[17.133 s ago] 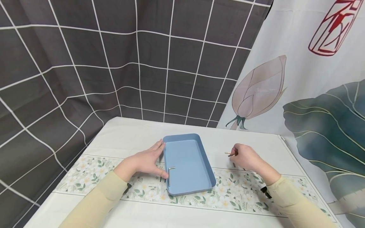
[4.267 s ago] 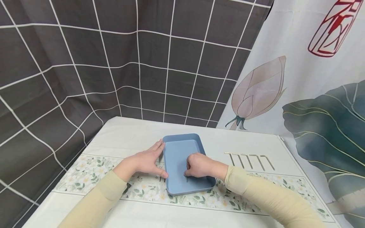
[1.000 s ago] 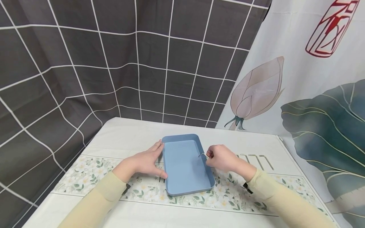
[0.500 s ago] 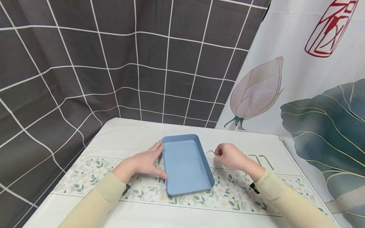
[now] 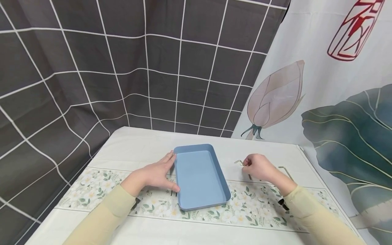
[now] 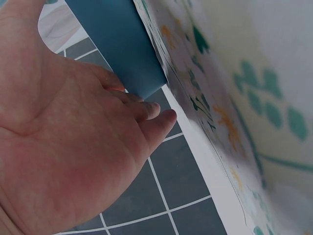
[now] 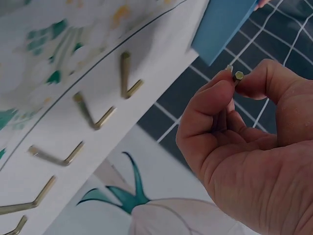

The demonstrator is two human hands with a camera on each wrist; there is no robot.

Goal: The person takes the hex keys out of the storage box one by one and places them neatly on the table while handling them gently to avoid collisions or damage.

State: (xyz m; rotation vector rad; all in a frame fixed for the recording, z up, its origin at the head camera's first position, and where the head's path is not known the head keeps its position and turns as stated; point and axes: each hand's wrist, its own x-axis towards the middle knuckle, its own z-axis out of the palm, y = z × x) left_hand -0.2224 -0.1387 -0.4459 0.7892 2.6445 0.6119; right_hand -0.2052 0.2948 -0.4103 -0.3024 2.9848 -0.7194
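My left hand [image 5: 154, 175] lies with straight, spread fingers along the left side of a shallow blue tray [image 5: 200, 178]. In the left wrist view its fingertips meet the tray's wall [image 6: 124, 44]. Right of the tray, my right hand [image 5: 260, 167] pinches a brassy L-shaped hex key [image 5: 239, 161] between thumb and fingers, held above the table. The right wrist view shows the six-sided end of that hex key [image 7: 238, 76]. Several similar hex keys [image 7: 88, 112] lie in a row on the cloth close by. In the head view my right hand and forearm hide most of that row.
A white tablecloth [image 5: 147, 143] with a floral band [image 5: 251, 204] covers the table. A dark gridded curtain [image 5: 165, 85] stands behind it, and a white floral curtain [image 5: 321, 119] hangs at the right. Small dark printed marks [image 5: 173, 192] show near the left thumb.
My right hand was inside the tray, then lifted a hex key over its right rim and carried it right toward the row. Earlier, a hex key lay in the tray. My left hand stays put.
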